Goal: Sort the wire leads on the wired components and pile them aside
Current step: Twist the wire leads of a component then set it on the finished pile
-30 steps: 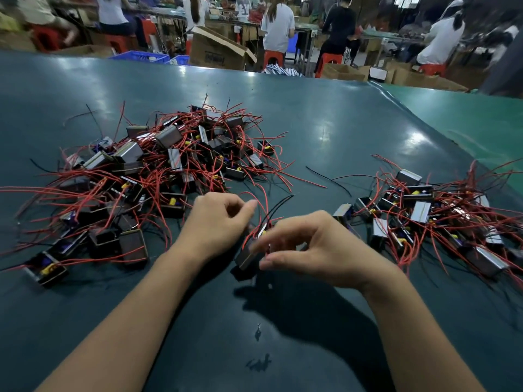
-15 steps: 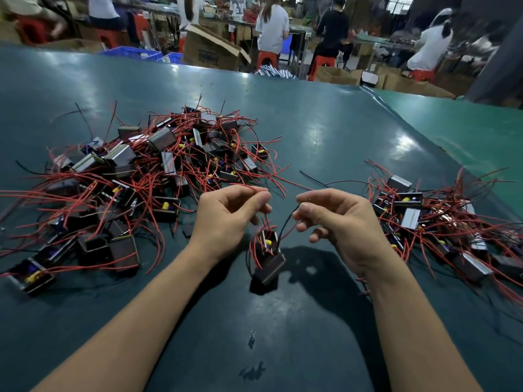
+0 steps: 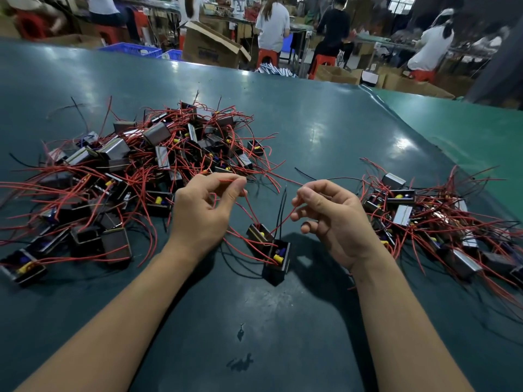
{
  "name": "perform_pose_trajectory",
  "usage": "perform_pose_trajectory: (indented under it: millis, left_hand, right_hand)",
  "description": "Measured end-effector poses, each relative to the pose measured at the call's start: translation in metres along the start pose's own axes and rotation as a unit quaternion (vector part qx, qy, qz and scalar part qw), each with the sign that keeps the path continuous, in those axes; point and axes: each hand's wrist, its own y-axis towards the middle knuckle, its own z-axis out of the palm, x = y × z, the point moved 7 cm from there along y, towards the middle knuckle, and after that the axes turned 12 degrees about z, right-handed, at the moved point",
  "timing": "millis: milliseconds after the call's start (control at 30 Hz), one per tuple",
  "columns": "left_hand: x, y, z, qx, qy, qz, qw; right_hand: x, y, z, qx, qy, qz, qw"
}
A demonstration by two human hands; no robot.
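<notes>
The table (image 3: 325, 142) carries an unsorted heap (image 3: 135, 171) on the left and a smaller sorted pile (image 3: 424, 219) on the right. Between them stands the component (image 3: 276, 258) in hand, resting on the table. The left hand (image 3: 203, 210) pinches one red lead (image 3: 249, 205) between thumb and forefinger; the right hand (image 3: 334, 219) pinches another lead (image 3: 283, 222) likewise. The black lead (image 3: 281, 213) stands free. Draw the red leads apart evenly. Keep tension light so the component does not tip. Then likely move it to the right pile.
</notes>
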Motion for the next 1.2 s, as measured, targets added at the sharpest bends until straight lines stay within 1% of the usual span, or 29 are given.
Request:
perform_pose_trajectory:
  millis: [67,133,233,400,500,633,833,900,1033,1200]
  left_hand:
    - [-0.001,0.001,-0.003,-0.013,0.039,0.021,0.999]
    - [-0.001,0.001,-0.005,-0.024,0.043,0.017,0.999]
    - [0.002,-0.001,-0.004,-0.029,-0.009,-0.027,0.999]
    - [0.005,-0.001,-0.005,-0.019,-0.027,-0.057,0.998]
    - [0.009,-0.003,-0.001,-0.001,-0.033,-0.081,0.996]
    - [0.012,-0.009,0.008,0.033,-0.056,-0.115,0.991]
    - [0.016,-0.010,0.010,0.041,-0.122,-0.150,0.980]
    - [0.015,-0.009,0.008,0.029,-0.130,-0.146,0.980]
    - [0.010,-0.009,0.006,0.027,-0.107,-0.108,0.988]
    - [0.007,-0.011,0.006,0.017,-0.096,-0.086,0.992]
  right_hand:
    - [-0.001,0.001,-0.003,-0.019,0.006,0.005,1.000]
    - [-0.004,0.003,-0.006,-0.043,0.010,0.014,0.999]
    - [-0.007,0.004,-0.010,-0.058,0.027,0.026,0.998]
    - [-0.011,0.007,-0.011,-0.049,0.062,0.037,0.996]
    - [-0.012,0.007,-0.010,-0.037,0.065,0.042,0.996]
    - [-0.012,0.006,-0.012,-0.044,0.070,0.040,0.996]
    - [-0.012,0.007,-0.015,-0.060,0.077,0.018,0.995]
    - [-0.011,0.006,-0.014,-0.054,0.078,0.015,0.995]
    - [-0.009,0.004,-0.012,-0.033,0.077,0.010,0.996]
    - [-0.007,0.001,-0.003,0.028,0.069,0.004,0.997]
